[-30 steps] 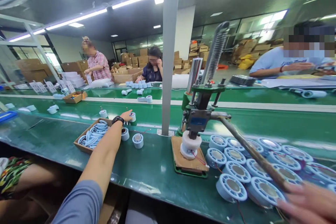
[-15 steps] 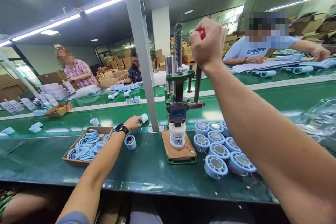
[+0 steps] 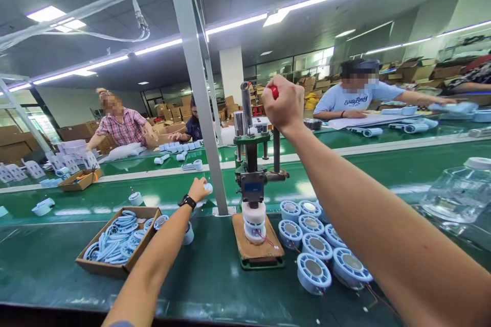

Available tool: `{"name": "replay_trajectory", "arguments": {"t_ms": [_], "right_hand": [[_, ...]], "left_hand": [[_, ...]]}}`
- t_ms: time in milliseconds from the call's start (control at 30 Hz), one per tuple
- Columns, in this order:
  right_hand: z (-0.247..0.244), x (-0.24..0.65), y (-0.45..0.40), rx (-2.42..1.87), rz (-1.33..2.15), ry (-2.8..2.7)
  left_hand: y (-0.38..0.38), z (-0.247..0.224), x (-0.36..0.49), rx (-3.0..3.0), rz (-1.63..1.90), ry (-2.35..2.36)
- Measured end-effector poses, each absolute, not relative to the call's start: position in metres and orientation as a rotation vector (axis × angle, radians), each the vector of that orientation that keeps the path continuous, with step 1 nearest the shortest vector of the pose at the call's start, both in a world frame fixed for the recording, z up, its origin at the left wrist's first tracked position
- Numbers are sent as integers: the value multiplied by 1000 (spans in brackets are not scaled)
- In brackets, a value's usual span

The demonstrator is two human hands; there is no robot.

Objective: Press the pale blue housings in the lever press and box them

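Note:
My right hand (image 3: pixel 284 103) is wrapped round the red knob (image 3: pixel 274 92) on the lever of a green hand press (image 3: pixel 253 186). Beneath the ram, a white block (image 3: pixel 253 212) presses on a light-blue round motor housing (image 3: pixel 254 231) with red wires, on a brown pad (image 3: pixel 238 240). Out over the green belt, left of the grey post, the fingers of my left hand (image 3: pixel 198 190) are closed round a small light-blue cylindrical part (image 3: pixel 208 187). Another such part (image 3: pixel 188 234) stands on the table, partly hidden by my left forearm.
A carton (image 3: pixel 126 268) of light-blue rings stands at left. Several round housings (image 3: pixel 313 271) with wires are grouped right of the press. A grey post (image 3: pixel 199 87) rises at the belt's edge. A clear plastic container (image 3: pixel 456 194) lies at right. Co-workers sit across the belt.
My view has tilted up, so the bench appears lower. My left hand has gone from reaching at the small part to gripping it. My right hand stays on the knob.

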State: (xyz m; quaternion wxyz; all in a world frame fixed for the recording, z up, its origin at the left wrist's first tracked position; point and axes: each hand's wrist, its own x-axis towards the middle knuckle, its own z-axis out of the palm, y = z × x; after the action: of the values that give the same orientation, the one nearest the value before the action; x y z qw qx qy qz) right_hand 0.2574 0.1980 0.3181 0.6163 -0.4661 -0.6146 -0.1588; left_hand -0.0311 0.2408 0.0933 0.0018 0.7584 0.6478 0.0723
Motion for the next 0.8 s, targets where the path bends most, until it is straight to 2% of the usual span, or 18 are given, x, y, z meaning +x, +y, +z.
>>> {"name": "replay_trajectory", "arguments": {"t_ms": [167,233,300,400,500,567,700,800], "right_hand": [[324,257,182,-1156,-253,-1495],[311,256,166,-1074,-213,-1521],[276,251,141,-975,-174,-1499],[184,239,105,-898,-56,-1304],[88,222,89,-1028,183,-1253],[47,213,87,-1164,354,-1280],[28,201,87,-1350,598,-1292],[38,194,83,-1426,574,-1195]], "left_hand": [[172,88,-36,2503,18,1655],[135,79,-30,2492,-38,1576],[106,72,-24,2515,19,1580],[81,73,-39,2588,315,1678],[77,93,-98,2391,490,2115],[81,109,-150,2204,474,2372],[90,130,-227,1995,347,2556],[84,129,-244,1914,308,2621]]}}
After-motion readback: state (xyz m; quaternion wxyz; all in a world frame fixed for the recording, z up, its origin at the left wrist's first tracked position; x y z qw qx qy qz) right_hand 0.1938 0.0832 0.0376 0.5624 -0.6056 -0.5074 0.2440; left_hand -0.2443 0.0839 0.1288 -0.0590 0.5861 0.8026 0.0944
